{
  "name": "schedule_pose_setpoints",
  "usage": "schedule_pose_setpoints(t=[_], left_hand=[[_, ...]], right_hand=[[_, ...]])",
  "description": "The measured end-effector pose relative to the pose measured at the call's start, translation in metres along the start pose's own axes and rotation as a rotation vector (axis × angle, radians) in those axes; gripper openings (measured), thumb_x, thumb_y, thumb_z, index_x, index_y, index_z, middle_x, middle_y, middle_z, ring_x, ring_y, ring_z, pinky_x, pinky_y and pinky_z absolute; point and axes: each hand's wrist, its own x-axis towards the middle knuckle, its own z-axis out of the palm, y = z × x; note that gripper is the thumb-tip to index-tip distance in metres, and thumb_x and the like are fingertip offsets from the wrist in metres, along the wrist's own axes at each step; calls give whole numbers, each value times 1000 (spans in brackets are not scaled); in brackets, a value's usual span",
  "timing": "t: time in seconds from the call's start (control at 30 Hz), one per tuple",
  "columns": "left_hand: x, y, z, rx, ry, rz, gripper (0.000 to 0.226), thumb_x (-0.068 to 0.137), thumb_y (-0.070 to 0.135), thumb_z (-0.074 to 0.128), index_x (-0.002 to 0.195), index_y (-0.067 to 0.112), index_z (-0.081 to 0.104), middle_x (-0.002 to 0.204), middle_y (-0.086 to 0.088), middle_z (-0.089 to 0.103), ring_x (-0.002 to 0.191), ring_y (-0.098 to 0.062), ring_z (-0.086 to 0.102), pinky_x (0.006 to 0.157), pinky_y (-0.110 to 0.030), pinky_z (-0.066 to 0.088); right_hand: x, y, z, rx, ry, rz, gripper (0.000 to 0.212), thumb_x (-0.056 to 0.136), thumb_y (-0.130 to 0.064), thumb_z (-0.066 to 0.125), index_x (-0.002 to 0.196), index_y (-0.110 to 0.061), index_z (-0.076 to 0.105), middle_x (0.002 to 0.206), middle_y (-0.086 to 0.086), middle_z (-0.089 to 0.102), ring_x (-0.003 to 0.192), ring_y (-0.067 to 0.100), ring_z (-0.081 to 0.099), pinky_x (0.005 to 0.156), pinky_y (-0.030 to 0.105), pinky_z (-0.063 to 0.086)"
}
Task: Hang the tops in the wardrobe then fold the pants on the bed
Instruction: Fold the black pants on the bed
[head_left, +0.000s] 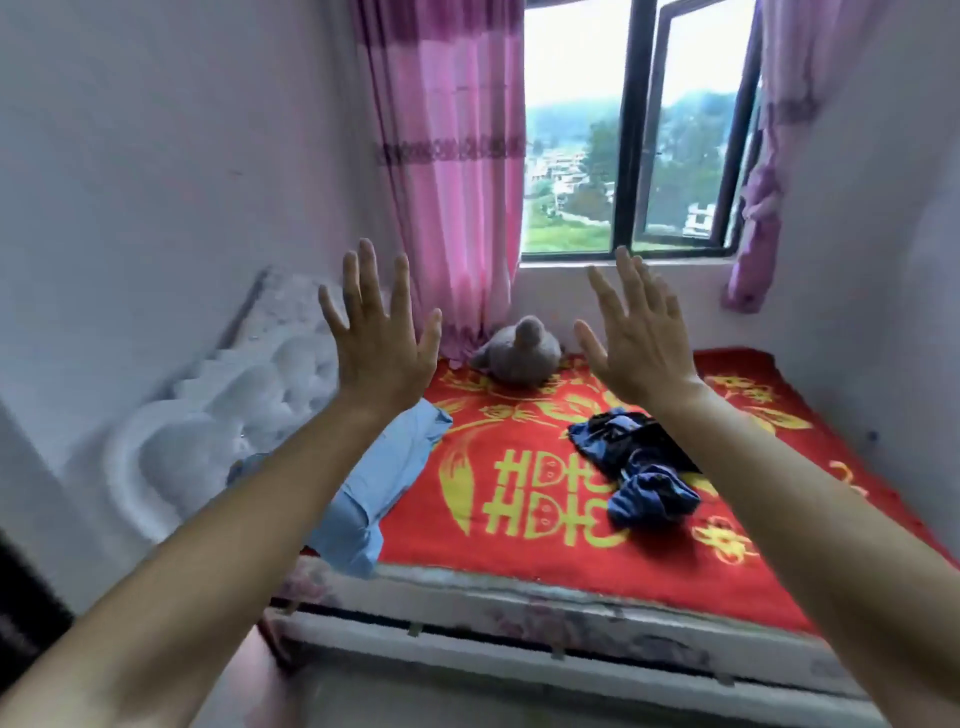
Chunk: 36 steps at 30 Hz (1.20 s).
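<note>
A crumpled heap of dark blue and black clothes lies on the bed's red blanket with yellow patterns, right of the middle. My left hand is raised in front of me, fingers spread and straight, holding nothing. My right hand is raised beside it, also spread and empty. Both hands hover in the air above the bed, well above the clothes. My right forearm covers part of the heap. No wardrobe is in view.
A light blue pillow lies at the bed's left side by a white padded headboard. A grey plush toy sits at the far edge under the window. Pink curtains hang at the window. White walls close in left and right.
</note>
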Motion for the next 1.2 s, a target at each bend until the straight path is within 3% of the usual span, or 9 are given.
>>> schedule_pose_setpoints(t=[0.23,0.5,0.63,1.03,1.2], left_hand=[[59,125,156,-221,-70,218,75,98,53,34,158,18,5,164,-17,-5,151,-32,-5,117,-61,-2],[128,209,298,-289,-247,347,76,97,57,21,158,14,4,163,-17,-11,151,-32,-10,118,-61,-1],[152,251,351,-327,-350,341,75,100,56,26,158,16,1,162,-14,-19,150,-30,-13,118,-60,-3],[191,399,522,-359,-464,324,72,97,54,31,155,14,16,162,-16,-1,150,-32,2,116,-62,7],[151,432,607,-371,-579,251,70,97,47,46,153,13,22,161,-15,4,149,-32,8,116,-61,11]], right_hand=[[-14,161,36,-240,-107,230,72,98,-47,46,156,-15,22,164,19,11,148,38,19,118,57,21],[26,260,94,-344,-167,359,74,94,-37,57,155,-12,24,161,22,18,145,40,26,117,56,22],[33,296,135,-345,-210,416,74,94,-38,57,155,-11,25,161,23,19,145,40,27,116,56,24],[50,494,262,-260,-274,465,72,92,-36,60,153,-10,30,158,23,26,143,40,31,115,56,26],[31,567,357,-183,-429,548,71,96,-38,53,155,-10,25,161,21,21,147,35,26,119,49,24]])
